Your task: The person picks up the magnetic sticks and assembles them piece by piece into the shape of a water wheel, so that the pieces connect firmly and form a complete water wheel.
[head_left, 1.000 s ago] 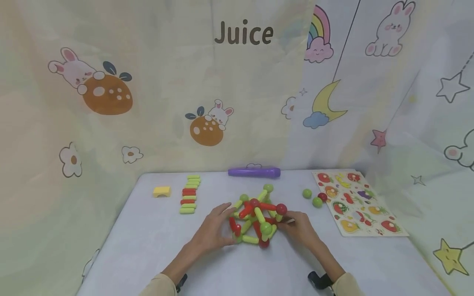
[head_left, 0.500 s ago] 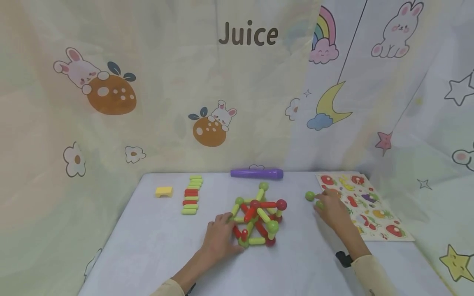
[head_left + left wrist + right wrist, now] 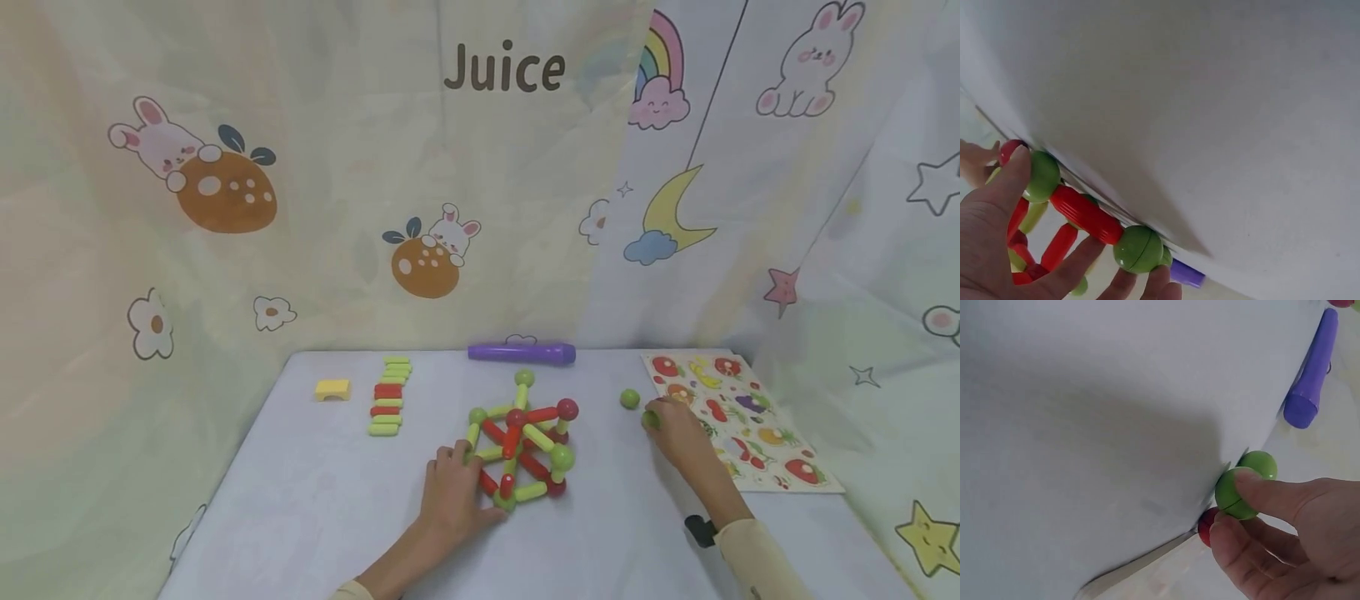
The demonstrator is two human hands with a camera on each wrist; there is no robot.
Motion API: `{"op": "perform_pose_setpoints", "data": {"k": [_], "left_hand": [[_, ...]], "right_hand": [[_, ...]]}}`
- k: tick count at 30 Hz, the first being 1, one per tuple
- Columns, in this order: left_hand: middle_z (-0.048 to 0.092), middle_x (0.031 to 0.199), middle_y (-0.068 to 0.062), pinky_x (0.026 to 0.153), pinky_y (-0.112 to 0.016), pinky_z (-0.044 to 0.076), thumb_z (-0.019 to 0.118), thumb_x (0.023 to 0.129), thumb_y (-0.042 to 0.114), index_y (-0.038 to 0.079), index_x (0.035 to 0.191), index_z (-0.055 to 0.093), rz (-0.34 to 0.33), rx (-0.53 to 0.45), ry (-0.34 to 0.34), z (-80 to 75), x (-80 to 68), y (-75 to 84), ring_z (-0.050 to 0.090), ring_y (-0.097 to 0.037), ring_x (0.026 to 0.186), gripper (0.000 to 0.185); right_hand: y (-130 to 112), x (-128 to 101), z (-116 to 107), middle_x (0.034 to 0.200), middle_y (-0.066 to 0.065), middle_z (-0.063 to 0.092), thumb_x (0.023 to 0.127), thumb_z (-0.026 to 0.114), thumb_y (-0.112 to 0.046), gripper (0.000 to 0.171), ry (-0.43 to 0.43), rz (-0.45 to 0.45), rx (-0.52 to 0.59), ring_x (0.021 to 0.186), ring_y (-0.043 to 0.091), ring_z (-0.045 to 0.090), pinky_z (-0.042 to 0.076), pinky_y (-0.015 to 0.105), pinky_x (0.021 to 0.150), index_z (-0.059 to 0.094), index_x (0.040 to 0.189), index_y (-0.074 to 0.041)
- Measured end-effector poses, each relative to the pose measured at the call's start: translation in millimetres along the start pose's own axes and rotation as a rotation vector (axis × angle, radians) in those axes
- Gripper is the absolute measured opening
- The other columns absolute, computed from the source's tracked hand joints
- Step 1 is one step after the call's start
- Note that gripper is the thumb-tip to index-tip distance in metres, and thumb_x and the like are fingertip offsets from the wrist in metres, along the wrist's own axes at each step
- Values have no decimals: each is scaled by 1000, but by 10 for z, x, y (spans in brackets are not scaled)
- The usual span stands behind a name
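My left hand [image 3: 450,496] holds the near left side of a ball-and-stick structure [image 3: 512,446] of magnetic-looking red and yellow-green rods. In the left wrist view, the thumb is on one green ball [image 3: 1042,176] and the fingertips lie against another green corner ball [image 3: 1138,249], with a red rod [image 3: 1086,214] between them. Off to the right, my right hand [image 3: 677,433] pinches a loose green ball [image 3: 1232,492] between thumb and fingers. A second green ball [image 3: 629,399] sits just beyond it, and a red ball [image 3: 1206,526] shows below the pinched one in the right wrist view.
Several short rods [image 3: 387,402] lie in a column at the left, beside a yellow arched block [image 3: 332,390]. A purple microphone-shaped toy [image 3: 522,354] lies along the back edge. At the right is a fruit picture board [image 3: 787,467], partly behind my right hand.
My right hand has left the structure, moved right to the loose balls and taken hold of a green one. The structure has turned a little, with my left hand staying on it.
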State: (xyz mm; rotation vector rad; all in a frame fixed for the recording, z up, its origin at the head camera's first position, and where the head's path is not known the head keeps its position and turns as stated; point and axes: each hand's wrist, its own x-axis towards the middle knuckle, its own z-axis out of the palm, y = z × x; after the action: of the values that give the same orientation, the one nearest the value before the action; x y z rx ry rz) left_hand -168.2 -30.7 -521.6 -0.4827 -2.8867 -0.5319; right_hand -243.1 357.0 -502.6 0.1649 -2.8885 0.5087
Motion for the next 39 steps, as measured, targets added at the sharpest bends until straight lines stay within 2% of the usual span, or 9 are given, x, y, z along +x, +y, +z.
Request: {"op": "perform_pose_setpoints", "data": {"k": [4, 6, 12, 15, 19, 22, 28, 33, 39], "left_hand": [[60, 130, -14, 84, -46, 53, 102, 67, 53, 6, 112, 76, -27, 6, -9, 16, -42, 58, 53, -33, 109, 70], [59, 126, -14, 81, -44, 53, 102, 67, 53, 6, 111, 76, -38, 12, -15, 18, -62, 81, 52, -32, 107, 69], [56, 119, -10, 78, -42, 50, 101, 67, 55, 7, 107, 75, -38, 42, 4, 1, -68, 98, 50, -30, 103, 67], [56, 120, -10, 79, -41, 49, 101, 68, 54, 8, 108, 75, -40, 35, 3, -9, -52, 97, 50, -29, 104, 66], [57, 124, -11, 80, -42, 50, 100, 69, 54, 7, 112, 76, -45, 22, -1, -12, -30, 104, 51, -29, 105, 68], [57, 122, -10, 80, -42, 49, 100, 70, 55, 8, 112, 77, -44, 22, 2, -8, -18, 113, 52, -29, 105, 68], [57, 118, -10, 78, -42, 48, 100, 70, 56, 8, 111, 78, -47, 25, 1, -3, -14, 123, 52, -29, 102, 67], [56, 116, -10, 77, -41, 47, 100, 70, 55, 7, 107, 78, -35, 32, 10, -3, -29, 116, 52, -28, 100, 65], [56, 115, -9, 75, -40, 45, 100, 70, 55, 9, 101, 74, -37, 36, 20, -8, -44, 115, 50, -27, 99, 61]], "right_hand": [[-70, -82, -58, 107, 26, 74, 88, 82, 7, 27, -10, -3, 53, 101, 42, 70, 61, 53, 87, 72, 113, 12], [-202, -159, -146, 103, 21, 75, 87, 85, 4, 30, 42, -52, 96, 93, 35, 71, 62, 45, 80, 73, 113, 10], [-1082, -462, -498, 97, 0, 78, 79, 94, 1, 36, 284, -348, 300, 81, 17, 70, 60, 27, 65, 79, 112, -5], [-1510, -594, -517, 101, -3, 79, 77, 94, 4, 41, 282, -477, 413, 81, 11, 71, 61, 25, 65, 78, 112, -9], [-1845, -698, -328, 103, -1, 79, 77, 94, 4, 40, 189, -549, 500, 79, 7, 70, 62, 26, 66, 78, 111, -7], [-1962, -736, -133, 98, -2, 77, 78, 94, 1, 36, 136, -530, 489, 77, 5, 65, 61, 27, 62, 78, 109, -7], [-2042, -772, 145, 92, -6, 73, 79, 94, -1, 39, 95, -396, 468, 75, 12, 64, 59, 27, 63, 74, 110, -10], [-2075, -804, 203, 94, -3, 75, 77, 95, 1, 44, 99, -347, 480, 77, 20, 69, 61, 29, 66, 68, 110, -10], [-2141, -830, 173, 95, -3, 74, 77, 96, 0, 49, 95, -318, 440, 79, 18, 68, 61, 28, 68, 67, 115, -10]]}}
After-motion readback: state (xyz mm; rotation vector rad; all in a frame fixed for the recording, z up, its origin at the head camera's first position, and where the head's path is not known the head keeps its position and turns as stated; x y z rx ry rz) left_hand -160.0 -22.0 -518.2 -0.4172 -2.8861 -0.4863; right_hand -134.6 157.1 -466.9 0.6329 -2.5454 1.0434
